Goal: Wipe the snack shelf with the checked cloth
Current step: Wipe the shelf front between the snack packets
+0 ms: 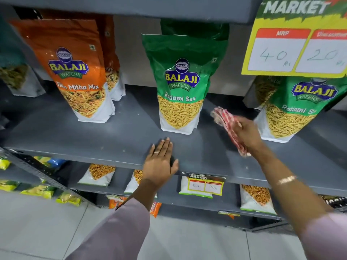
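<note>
The grey snack shelf (105,139) runs across the view at chest height. My right hand (247,134) grips the red-and-white checked cloth (228,126), bunched and blurred, just above the shelf between two green Ratlami Sev bags. My left hand (161,162) lies flat, fingers spread, on the shelf's front edge below the middle green bag (180,85). An orange Tikha Mitha Mix bag (75,72) stands to the left.
A second green Ratlami Sev bag (293,109) stands at the right, under a yellow price sign (298,51) hanging from the shelf above. More snack bags fill the lower shelves, with a small price tag (205,185) on the edge. Pale floor tiles lie below.
</note>
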Tool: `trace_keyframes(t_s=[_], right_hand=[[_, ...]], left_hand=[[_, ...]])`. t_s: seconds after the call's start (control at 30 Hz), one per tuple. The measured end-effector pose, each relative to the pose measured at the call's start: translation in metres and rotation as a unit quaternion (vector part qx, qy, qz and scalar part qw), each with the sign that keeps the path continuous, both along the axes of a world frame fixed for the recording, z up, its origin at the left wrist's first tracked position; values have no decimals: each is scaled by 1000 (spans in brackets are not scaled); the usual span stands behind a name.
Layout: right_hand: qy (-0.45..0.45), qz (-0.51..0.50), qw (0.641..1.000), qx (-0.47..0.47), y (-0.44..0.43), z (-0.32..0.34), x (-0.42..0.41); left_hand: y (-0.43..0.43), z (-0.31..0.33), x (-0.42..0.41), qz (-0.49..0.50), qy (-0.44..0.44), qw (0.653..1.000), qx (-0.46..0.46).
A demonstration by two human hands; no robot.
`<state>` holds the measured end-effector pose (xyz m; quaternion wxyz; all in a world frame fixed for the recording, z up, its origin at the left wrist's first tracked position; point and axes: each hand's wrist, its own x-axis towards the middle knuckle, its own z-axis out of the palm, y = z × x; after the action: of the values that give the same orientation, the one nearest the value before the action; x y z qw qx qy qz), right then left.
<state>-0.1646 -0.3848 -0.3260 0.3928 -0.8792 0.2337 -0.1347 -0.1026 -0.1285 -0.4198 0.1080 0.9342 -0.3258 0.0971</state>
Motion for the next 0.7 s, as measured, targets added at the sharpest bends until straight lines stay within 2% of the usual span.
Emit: trace_keyframes(t_s=[0.1, 0.17, 0.23, 0.33, 0.43, 0.47, 0.53, 0.6, 0.7], right_hand=[[146, 24, 979, -141, -12, -41, 39], [152, 16, 968, -199, -19, -60, 65], [145, -50, 972, -179, -23, -65, 91], [142, -145, 976, -79, -25, -58, 119], [126, -119, 981, -89, -32, -50, 138], [92, -92, 987, -89, -46, -61, 150], [101, -37, 988, -111, -67, -83, 168], [112, -62, 989, -71, -52, -74, 149], [110, -66, 983, -132, -12, -50, 119]], left_hand=[[0, -1, 1, -1, -1, 1000, 0], [0, -1, 1, 0, -6, 1000, 4], [0, -1, 2, 1, -14, 1000, 3], [2, -1, 2, -7, -15, 1000, -10], [2, -3, 3, -9, -16, 1000, -20], [2, -5, 4, -9, -15, 1000, -24], [1, -6, 4, -7, -16, 999, -28], [1, -6, 4, -8, -16, 999, -29], [1, -5, 3, -7, -18, 1000, -24]])
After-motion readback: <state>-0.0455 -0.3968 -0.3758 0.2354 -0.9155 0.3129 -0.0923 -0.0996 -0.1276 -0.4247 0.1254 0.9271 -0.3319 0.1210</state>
